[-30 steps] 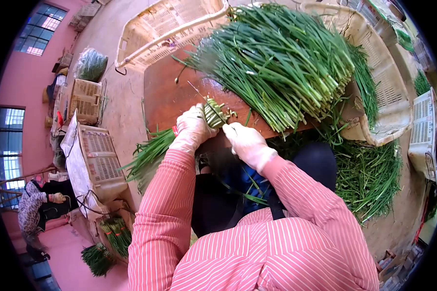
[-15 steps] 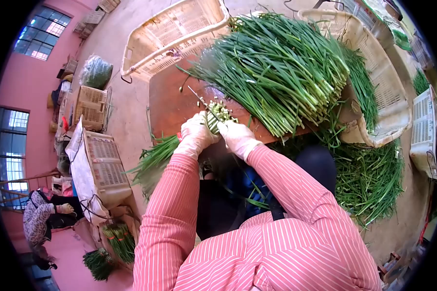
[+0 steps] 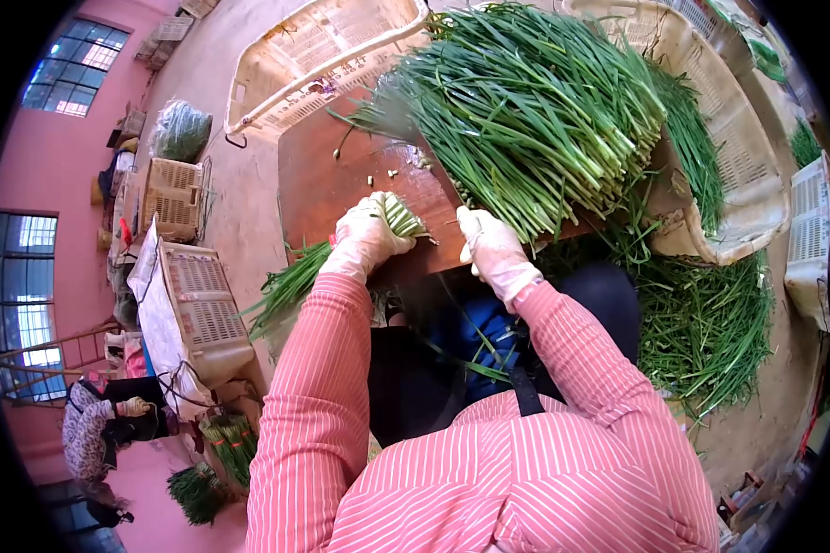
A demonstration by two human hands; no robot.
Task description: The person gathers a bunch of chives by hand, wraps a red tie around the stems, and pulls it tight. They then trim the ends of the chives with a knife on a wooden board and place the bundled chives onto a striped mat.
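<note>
My left hand (image 3: 364,238), in a pale glove, is closed around a bundle of garlic chives (image 3: 290,288). The bundle's pale, evenly cut ends stick out toward the right over the brown board (image 3: 318,198), and its leaves hang past the board's left edge. My right hand (image 3: 493,247), also gloved, is closed at the front of the board, around the handle of a knife (image 3: 446,170). The thin blade points away toward the back left; the handle is mostly hidden by the fingers. Small cut stem pieces (image 3: 392,173) lie on the board.
A big heap of garlic chives (image 3: 535,111) covers the board's right side. Plastic crates stand behind (image 3: 327,55) and at right (image 3: 747,175). Loose leaves (image 3: 701,341) are piled on the floor at right. Another person (image 3: 97,419) is at far left, near a crate (image 3: 203,295).
My hands have moved apart, the right one going right with the knife, away from the bundle. The cluster of cut pieces beside the bundle has been swept off, leaving a few scattered.
</note>
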